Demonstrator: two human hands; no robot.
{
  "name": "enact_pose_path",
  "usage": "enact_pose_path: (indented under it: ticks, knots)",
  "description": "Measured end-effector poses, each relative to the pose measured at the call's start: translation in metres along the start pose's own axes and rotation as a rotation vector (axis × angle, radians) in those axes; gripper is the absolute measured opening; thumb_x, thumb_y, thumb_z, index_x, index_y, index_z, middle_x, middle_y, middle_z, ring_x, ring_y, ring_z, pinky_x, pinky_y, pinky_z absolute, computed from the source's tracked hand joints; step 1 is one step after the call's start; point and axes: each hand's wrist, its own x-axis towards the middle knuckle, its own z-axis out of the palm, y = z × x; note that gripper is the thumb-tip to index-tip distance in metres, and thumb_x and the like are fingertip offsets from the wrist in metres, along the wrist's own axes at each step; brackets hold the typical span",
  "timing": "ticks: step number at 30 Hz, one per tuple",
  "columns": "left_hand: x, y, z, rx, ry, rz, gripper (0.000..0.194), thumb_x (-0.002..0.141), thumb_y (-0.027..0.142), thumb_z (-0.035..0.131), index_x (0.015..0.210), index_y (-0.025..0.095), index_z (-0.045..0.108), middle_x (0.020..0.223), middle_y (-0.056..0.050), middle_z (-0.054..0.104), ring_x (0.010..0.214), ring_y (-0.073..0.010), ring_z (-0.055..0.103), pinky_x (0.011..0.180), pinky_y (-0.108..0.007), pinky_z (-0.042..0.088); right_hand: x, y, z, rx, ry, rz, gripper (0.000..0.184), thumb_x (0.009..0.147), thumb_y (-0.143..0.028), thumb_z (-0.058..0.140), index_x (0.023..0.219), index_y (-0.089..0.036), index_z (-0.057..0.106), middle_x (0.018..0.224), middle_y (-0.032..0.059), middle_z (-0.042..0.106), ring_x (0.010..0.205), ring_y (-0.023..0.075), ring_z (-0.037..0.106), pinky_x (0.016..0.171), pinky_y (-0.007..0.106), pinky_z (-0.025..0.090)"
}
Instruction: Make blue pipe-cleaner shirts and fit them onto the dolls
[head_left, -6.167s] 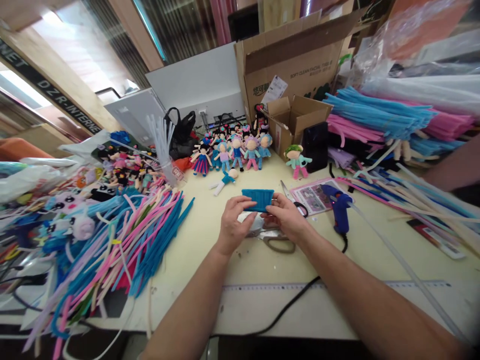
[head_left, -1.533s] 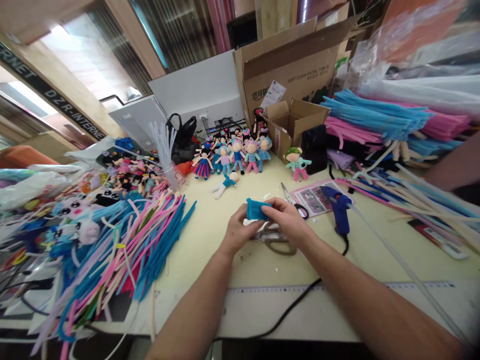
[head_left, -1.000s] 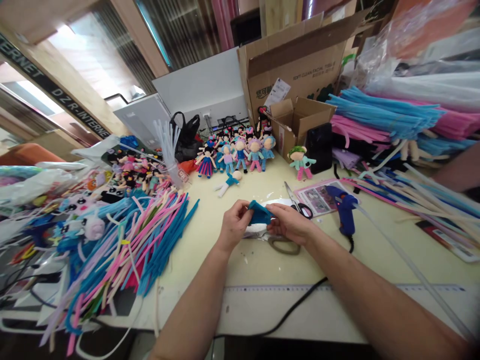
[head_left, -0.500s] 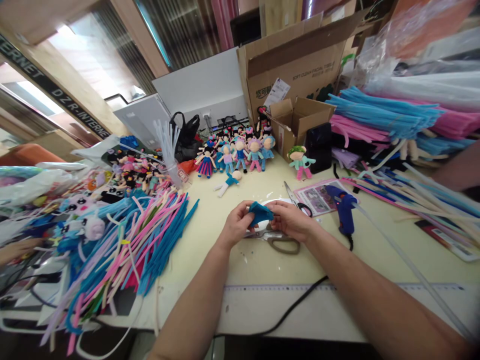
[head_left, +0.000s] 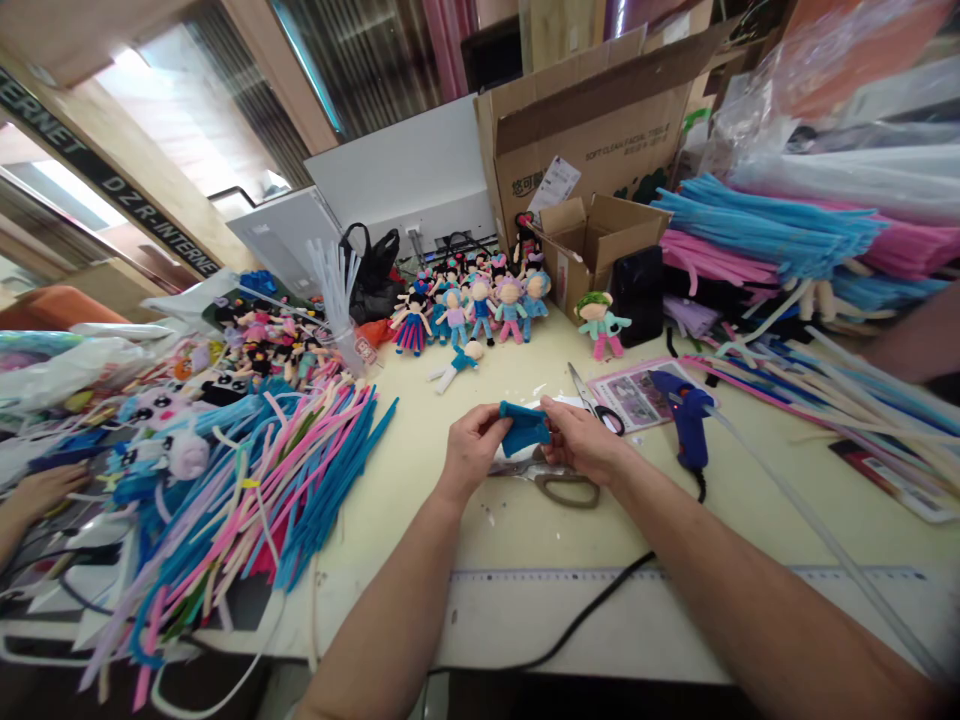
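Note:
A small teal-blue fuzzy piece (head_left: 523,430), looking like chenille stems laid side by side, is held above the table between both hands. My left hand (head_left: 474,448) pinches its left edge between thumb and fingers. On its other side my right hand (head_left: 583,440) grips the right edge, with some fingertips hidden behind it. Just below the hands lie scissors with a grey-brown handle (head_left: 570,504), their blades partly covered. Black-handled scissors (head_left: 611,417) rest beyond my right hand. Farther back, a doll with a blue top and white legs (head_left: 459,364) lies flat.
A blue glue gun (head_left: 684,415) lies at right, its cord trailing below. Chenille stems (head_left: 255,490) in many colours are heaped at left. Finished dolls (head_left: 480,305) stand before a cardboard box (head_left: 600,120). Another person's hand (head_left: 49,492) shows at the far left.
The blue piece has been turned and opened out, so more of its flat face shows. Both hands shifted slightly. The other person's hand at far left moved a little.

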Motion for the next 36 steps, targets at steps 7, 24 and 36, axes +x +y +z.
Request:
enact_pose_path:
  ticks: [7, 24, 36]
  knots:
    - [0.000, -0.002, 0.009, -0.228, 0.026, -0.152, 0.029, 0.070, 0.032, 0.067, 0.092, 0.015, 0.060, 0.057, 0.006, 0.053, 0.050, -0.0075, 0.049, 0.047, -0.018, 0.041, -0.002, 0.004, 0.004, -0.186, -0.005, -0.116, 0.030, 0.069, -0.039, 0.068, 0.083, -0.019, 0.051, 0.053, -0.0075, 0.050, 0.043, 0.0064, 0.045, 0.039, 0.017, 0.036]
    - [-0.006, 0.001, 0.011, -0.202, -0.065, -0.177, 0.041, 0.080, 0.035, 0.057, 0.115, 0.015, 0.056, 0.069, 0.002, 0.062, 0.048, -0.0096, 0.058, 0.049, -0.023, 0.051, -0.004, 0.008, 0.012, -0.161, -0.018, -0.049, 0.034, 0.068, -0.043, 0.068, 0.083, -0.019, 0.051, 0.049, -0.0082, 0.046, 0.038, 0.0054, 0.037, 0.036, 0.018, 0.029]
    - [-0.008, -0.001, 0.014, -0.086, -0.068, -0.133, 0.046, 0.083, 0.035, 0.054, 0.125, 0.016, 0.056, 0.079, -0.001, 0.067, 0.058, -0.0111, 0.064, 0.060, -0.023, 0.054, -0.004, 0.008, 0.014, -0.291, 0.011, -0.123, 0.013, 0.073, -0.027, 0.051, 0.068, -0.021, 0.041, 0.041, -0.0099, 0.040, 0.030, 0.0049, 0.031, 0.031, 0.018, 0.022]
